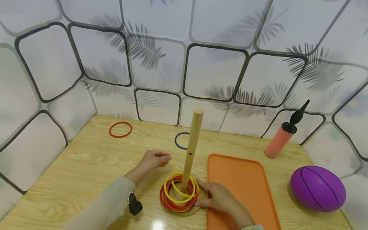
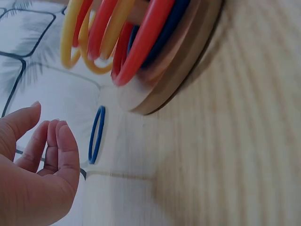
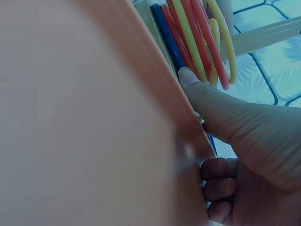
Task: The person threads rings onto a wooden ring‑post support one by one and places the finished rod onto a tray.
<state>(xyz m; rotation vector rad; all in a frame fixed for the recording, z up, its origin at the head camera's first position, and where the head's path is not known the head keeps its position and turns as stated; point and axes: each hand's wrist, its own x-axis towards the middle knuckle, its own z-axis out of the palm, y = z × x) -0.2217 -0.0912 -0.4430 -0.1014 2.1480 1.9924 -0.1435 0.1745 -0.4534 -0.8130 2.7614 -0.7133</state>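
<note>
A wooden peg (image 1: 194, 140) stands upright on a round wooden base (image 1: 193, 211). Red rings (image 1: 173, 207), yellow rings (image 1: 178, 201) and a dark blue ring (image 3: 165, 35) are stacked loosely round its foot. At the stack's right side is my right hand (image 1: 221, 199), its thumb and forefinger set round the edge of the rings. The thumb tip (image 3: 187, 75) touches the blue ring; the other fingers (image 3: 218, 188) curl beside the tray's rim. Left of the peg, my left hand (image 1: 151, 162) hovers with fingers loosely bent, holding nothing.
An orange tray (image 1: 240, 183) lies right of the base. A red ring (image 1: 110, 129) and a blue ring (image 1: 176, 143) lie towards the back wall. Farther right are a pink hand pump (image 1: 278, 141) with a black top and a purple ball (image 1: 318, 188).
</note>
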